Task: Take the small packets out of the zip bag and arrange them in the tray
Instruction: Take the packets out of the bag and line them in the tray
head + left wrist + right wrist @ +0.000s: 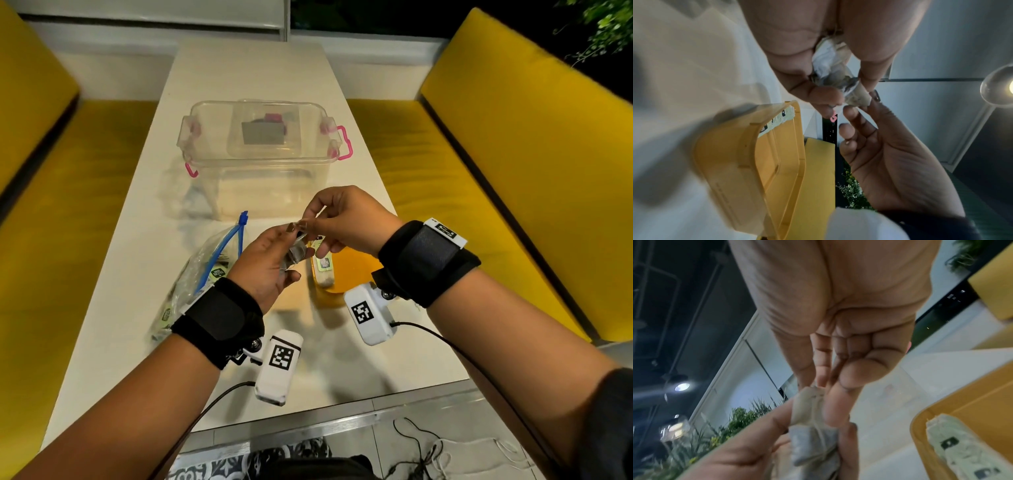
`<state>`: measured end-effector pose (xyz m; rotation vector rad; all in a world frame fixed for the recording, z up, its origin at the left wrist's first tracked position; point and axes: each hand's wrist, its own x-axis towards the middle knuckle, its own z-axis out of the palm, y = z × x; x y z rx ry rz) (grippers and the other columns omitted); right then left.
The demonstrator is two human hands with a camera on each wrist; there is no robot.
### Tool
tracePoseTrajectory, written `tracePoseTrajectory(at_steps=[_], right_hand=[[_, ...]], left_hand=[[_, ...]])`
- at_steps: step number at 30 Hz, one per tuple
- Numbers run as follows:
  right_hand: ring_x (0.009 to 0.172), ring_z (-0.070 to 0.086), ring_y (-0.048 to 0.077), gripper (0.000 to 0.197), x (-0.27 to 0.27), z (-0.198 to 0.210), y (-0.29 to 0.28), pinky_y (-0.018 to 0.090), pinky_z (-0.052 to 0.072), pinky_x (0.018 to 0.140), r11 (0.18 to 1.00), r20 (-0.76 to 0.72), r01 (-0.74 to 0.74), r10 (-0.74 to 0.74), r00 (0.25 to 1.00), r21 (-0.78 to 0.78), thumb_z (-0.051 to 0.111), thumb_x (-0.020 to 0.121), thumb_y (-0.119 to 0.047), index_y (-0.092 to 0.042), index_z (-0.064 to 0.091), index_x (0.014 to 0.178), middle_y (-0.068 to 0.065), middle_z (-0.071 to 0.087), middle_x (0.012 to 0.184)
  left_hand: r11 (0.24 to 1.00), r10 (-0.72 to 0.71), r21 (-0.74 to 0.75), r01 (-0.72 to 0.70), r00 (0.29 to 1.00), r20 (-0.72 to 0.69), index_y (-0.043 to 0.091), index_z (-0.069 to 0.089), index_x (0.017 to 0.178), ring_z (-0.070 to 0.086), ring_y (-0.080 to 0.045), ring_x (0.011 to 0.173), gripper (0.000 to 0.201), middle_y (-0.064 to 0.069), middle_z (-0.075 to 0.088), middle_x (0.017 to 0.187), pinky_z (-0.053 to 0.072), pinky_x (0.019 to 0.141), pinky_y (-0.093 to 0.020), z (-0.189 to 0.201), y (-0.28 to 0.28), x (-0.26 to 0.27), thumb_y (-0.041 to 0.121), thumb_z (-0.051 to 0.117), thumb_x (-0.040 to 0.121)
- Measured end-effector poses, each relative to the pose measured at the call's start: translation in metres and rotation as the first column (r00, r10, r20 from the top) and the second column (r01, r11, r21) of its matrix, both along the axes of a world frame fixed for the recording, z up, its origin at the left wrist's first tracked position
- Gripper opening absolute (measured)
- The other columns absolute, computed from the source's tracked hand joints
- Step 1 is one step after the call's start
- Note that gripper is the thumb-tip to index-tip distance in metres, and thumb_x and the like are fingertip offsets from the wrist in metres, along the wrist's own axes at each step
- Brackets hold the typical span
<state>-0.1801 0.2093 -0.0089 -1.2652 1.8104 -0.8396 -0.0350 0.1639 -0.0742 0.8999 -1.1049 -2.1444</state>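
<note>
Left hand [270,265] hides packets [297,251]; count unclear.

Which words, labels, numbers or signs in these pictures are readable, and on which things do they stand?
No text can be read with certainty.
Packet in the tray: green label with dark print, too blurred to read.
Packets in the zip bag: same green labels, too small to read.
Wrist camera housings: black and white square marker codes, no words.
Right wrist strap: another marker code, no words.
</note>
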Motion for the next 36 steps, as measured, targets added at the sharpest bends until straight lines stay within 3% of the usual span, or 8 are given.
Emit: tracePoseTrajectory(at_steps=[6, 9, 13, 17, 21, 24, 30, 36], right_hand=[[0.072, 0.070, 0.029, 0.016, 0.000, -0.002, -0.003, 0.023, 0.050, 0.053, 0.999, 0.089, 0.010, -0.006, 0.996, -0.042, 0.067, 0.084, -0.002, -0.001, 0.061, 0.098, 0.024, 0.071, 0.083], [0.061, 0.065, 0.018, 0.015, -0.003, 0.000, -0.004, 0.032, 0.054, 0.062, 0.996, 0.034, 0.003, 0.000, 0.999, -0.094, 0.061, 0.084, 0.001, -0.005, 0.061, 0.097, 0.012, 0.067, 0.072], [0.063, 0.056, 0.018, 0.019, -0.009, 0.008, -0.003, 0.037, 0.053, 0.069, 0.991, 0.043, -0.035, 0.041, 0.998, -0.132, 0.050, 0.086, 0.002, -0.010, 0.062, 0.093, -0.008, 0.057, 0.057], [0.072, 0.059, 0.027, 0.024, -0.014, 0.016, -0.002, 0.039, 0.055, 0.071, 0.990, 0.065, -0.114, 0.120, 0.991, -0.088, 0.044, 0.088, 0.003, -0.012, 0.062, 0.091, -0.001, 0.054, 0.063], [0.081, 0.068, 0.033, 0.019, -0.019, 0.020, -0.003, 0.036, 0.060, 0.067, 0.988, -0.140, -0.127, 0.114, 0.984, -0.084, 0.049, 0.087, -0.001, -0.015, 0.062, 0.092, -0.005, 0.054, 0.067], [0.069, 0.068, 0.023, 0.019, -0.024, 0.020, -0.004, 0.031, 0.055, 0.062, 0.982, -0.279, -0.155, 0.120, 0.953, -0.106, 0.052, 0.086, -0.005, -0.017, 0.064, 0.095, -0.001, 0.057, 0.079], [0.066, 0.067, 0.009, 0.022, -0.020, 0.019, -0.003, 0.024, 0.055, 0.060, 0.991, -0.153, -0.064, 0.045, 0.987, -0.117, 0.067, 0.087, -0.022, -0.012, 0.062, 0.107, -0.001, 0.066, 0.080], [0.064, 0.068, 0.009, 0.016, -0.010, 0.001, 0.001, 0.021, 0.051, 0.057, 0.997, -0.148, -0.068, 0.061, 0.987, -0.044, 0.070, 0.085, -0.019, -0.005, 0.067, 0.093, 0.013, 0.072, 0.078]], left_hand=[[0.999, -0.035, -0.017, 0.034, 0.999, -0.033, 0.021, 0.055, 0.111, 0.068, -0.016, 0.099, 0.023, -0.007, 0.069, 0.110, 0.046, 0.053, -0.019, -0.002, -0.001, 0.000, 0.033, 0.037, 0.102], [0.999, -0.037, 0.036, 0.038, 0.999, -0.024, 0.021, 0.055, 0.113, 0.071, -0.012, 0.085, 0.028, -0.001, 0.072, 0.101, 0.047, 0.052, -0.018, -0.001, -0.004, 0.001, 0.035, 0.033, 0.103], [0.997, -0.030, 0.071, 0.032, 0.999, -0.034, 0.019, 0.052, 0.116, 0.070, -0.018, 0.090, 0.025, -0.006, 0.069, 0.109, 0.045, 0.049, -0.018, -0.001, -0.008, 0.003, 0.032, 0.035, 0.103], [0.995, -0.063, 0.068, 0.066, 0.997, -0.053, 0.016, 0.054, 0.122, 0.066, -0.022, 0.091, 0.031, -0.012, 0.065, 0.119, 0.042, 0.047, -0.020, 0.002, -0.005, 0.002, 0.034, 0.042, 0.100], [0.993, -0.117, 0.023, 0.119, 0.992, -0.048, 0.020, 0.060, 0.118, 0.065, -0.019, 0.088, 0.034, -0.006, 0.070, 0.108, 0.041, 0.046, -0.019, 0.008, 0.001, -0.002, 0.040, 0.043, 0.097], [0.991, -0.122, -0.052, 0.122, 0.993, -0.002, 0.021, 0.062, 0.105, 0.066, -0.013, 0.077, 0.014, -0.002, 0.071, 0.094, 0.040, 0.046, -0.017, 0.008, 0.003, -0.004, 0.025, 0.056, 0.093], [1.000, 0.005, -0.007, -0.005, 0.999, -0.051, 0.018, 0.061, 0.104, 0.065, -0.008, 0.073, 0.019, 0.002, 0.071, 0.089, 0.040, 0.047, -0.015, 0.001, 0.001, -0.004, 0.007, 0.060, 0.089], [0.996, 0.087, 0.031, -0.084, 0.989, -0.120, 0.023, 0.061, 0.101, 0.064, -0.005, 0.070, 0.018, 0.006, 0.069, 0.087, 0.042, 0.050, -0.013, 0.003, -0.001, -0.004, 0.008, 0.057, 0.090]])
